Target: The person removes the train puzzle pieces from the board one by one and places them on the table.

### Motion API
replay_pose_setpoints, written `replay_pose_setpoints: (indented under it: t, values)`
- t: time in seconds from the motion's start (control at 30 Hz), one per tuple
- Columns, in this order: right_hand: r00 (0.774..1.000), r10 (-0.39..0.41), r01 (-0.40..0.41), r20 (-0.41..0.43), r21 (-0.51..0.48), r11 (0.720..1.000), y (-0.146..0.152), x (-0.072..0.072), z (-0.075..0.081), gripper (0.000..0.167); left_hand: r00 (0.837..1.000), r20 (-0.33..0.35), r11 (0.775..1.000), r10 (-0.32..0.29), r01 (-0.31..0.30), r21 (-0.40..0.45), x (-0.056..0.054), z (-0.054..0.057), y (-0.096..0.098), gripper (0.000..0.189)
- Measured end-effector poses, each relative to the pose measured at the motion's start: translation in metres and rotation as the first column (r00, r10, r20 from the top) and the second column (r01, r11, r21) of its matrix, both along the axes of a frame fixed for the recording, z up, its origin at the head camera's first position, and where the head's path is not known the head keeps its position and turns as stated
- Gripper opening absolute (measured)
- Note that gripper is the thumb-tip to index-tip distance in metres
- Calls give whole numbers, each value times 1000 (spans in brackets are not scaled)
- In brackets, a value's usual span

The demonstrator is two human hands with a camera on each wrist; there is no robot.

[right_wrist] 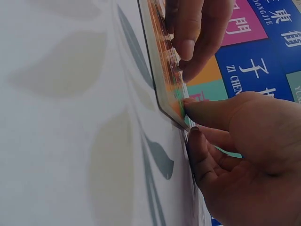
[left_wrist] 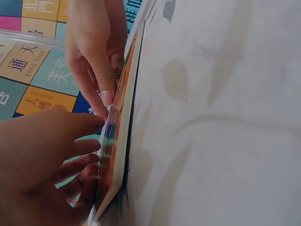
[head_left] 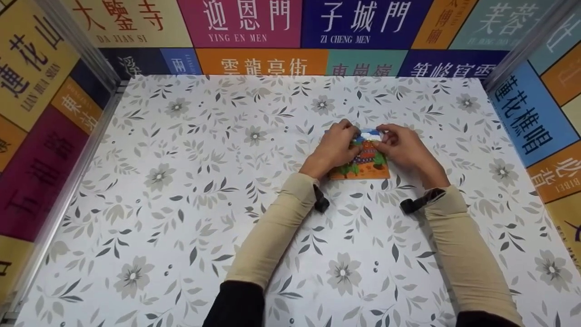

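A small flat picture board (head_left: pixel 363 170) lies on the table, showing blue sky, a red building, green plants and orange ground. My left hand (head_left: pixel 337 144) covers its left part, thumb on the picture and bent fingers near the top edge. At the upper right corner my right hand (head_left: pixel 401 144) pinches the board with thumb and fingers. In the left wrist view the board (left_wrist: pixel 120 146) appears nearly edge-on, its pale side showing, with left fingertips along its face. The right wrist view has the right thumb (right_wrist: pixel 209 112) against the board (right_wrist: pixel 164 80) near a corner.
White floral-patterned cloth (head_left: pixel 195 254) covers the table. Upright panels (head_left: pixel 254 27) with coloured squares and large characters stand along the back and both sides. Black wrist-camera mounts (head_left: pixel 411 205) sit at both cuffs.
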State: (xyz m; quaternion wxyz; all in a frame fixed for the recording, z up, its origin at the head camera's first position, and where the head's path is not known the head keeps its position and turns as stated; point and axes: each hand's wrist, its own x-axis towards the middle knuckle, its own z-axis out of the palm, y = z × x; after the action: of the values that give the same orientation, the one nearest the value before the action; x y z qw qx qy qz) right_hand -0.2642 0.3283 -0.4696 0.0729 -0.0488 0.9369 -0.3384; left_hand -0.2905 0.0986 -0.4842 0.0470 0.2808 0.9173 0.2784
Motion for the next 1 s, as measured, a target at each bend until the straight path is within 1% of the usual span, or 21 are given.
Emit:
replay_pose_setpoints:
  t: [0.1,0.17,0.33,0.5,0.63,0.87,1.0]
  values:
    - [1000,3,-3,-6,7,1000,1,1,-1,55,1000,-11,997,15,-16,-81,7,9,4,43]
    - [1000,5,-4,-11,9,1000,1,1,-1,54,1000,-13,991,23,-25,-135,10,15,6,45]
    - [1000,7,-7,-24,-4,1000,0,2,0,52,999,-13,977,35,-37,-210,11,22,12,45]
    - [1000,-4,4,-3,-40,999,0,3,1,52,999,-7,972,38,-38,-231,8,26,14,44]
    - [1000,-12,13,11,-41,999,0,3,0,52,999,26,969,40,-32,-245,6,29,16,49]
    - [1000,-11,11,5,-29,1000,-2,3,1,49,998,52,968,17,-3,-251,3,36,17,53]
    - [1000,-9,9,17,-21,1000,-1,4,2,51,997,77,965,28,-7,-263,2,37,20,56]
